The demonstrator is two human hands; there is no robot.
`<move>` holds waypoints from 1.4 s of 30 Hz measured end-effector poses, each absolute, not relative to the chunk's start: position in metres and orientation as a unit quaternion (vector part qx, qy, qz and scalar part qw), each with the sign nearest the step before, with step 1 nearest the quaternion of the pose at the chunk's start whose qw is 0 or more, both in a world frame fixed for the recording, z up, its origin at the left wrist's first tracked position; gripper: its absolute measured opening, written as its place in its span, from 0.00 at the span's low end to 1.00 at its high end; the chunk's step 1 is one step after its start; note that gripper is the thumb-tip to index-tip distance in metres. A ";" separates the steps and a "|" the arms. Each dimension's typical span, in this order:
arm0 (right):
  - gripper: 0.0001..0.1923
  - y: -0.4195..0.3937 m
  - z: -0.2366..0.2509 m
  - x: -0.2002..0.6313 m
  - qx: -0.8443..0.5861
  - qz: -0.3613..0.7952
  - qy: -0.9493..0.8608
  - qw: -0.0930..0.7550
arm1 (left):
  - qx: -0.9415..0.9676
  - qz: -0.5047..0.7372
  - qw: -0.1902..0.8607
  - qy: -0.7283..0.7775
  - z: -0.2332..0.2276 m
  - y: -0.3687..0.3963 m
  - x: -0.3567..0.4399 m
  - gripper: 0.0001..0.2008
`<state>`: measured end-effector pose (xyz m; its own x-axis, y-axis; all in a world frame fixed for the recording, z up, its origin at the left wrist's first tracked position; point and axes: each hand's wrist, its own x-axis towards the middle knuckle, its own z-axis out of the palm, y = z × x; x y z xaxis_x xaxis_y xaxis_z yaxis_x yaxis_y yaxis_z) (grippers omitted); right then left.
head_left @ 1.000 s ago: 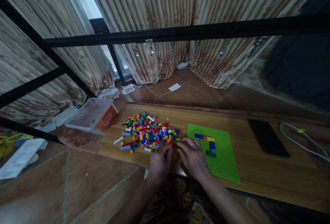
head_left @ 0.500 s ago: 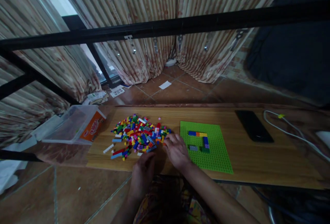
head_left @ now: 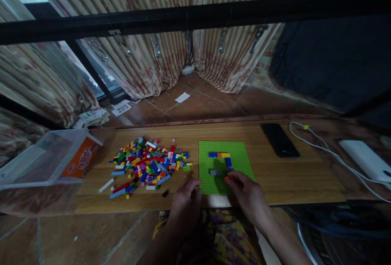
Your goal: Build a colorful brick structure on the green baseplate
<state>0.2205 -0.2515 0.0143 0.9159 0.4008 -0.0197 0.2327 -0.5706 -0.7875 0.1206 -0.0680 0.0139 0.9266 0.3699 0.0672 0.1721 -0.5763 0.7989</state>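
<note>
My right hand (head_left: 249, 196) pinches a small orange-red toy brick (head_left: 226, 178) above the green baseplate (head_left: 244, 151), near the lower end of the bricks fixed on it. Those form an angled row: a blue brick (head_left: 213, 155), orange and yellow bricks (head_left: 225, 155), then a dark blue brick (head_left: 228, 162) turning towards me. A grey brick (head_left: 215, 172) sits apart inside the angle. At the plate's left edge is my left hand (head_left: 187, 196), its fingers curled together; what they hold, if anything, is hidden.
A heap of mixed bricks (head_left: 149, 161) spreads over the table's left part, with a dark brick (head_left: 165, 193) nearer me. Beyond it stands a clear plastic box (head_left: 45, 155) with an orange label. A black phone (head_left: 279, 139) and a white cable (head_left: 324, 145) lie at the right.
My right hand has left the heap and moved right over the baseplate, now with the orange-red brick. My left hand has come to the plate's left edge. The view has shifted right.
</note>
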 end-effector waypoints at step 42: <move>0.08 -0.241 0.001 0.254 -0.891 -0.003 -0.344 0.298 | 0.926 0.174 0.336 -0.004 -0.022 -0.082 0.179 0.10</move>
<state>0.2540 -0.2409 0.0009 0.7636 0.6105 0.2102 0.6143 -0.5865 -0.5279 0.1791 -0.0818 -0.0220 0.9391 0.1103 0.3254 -0.1238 -0.7748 0.6199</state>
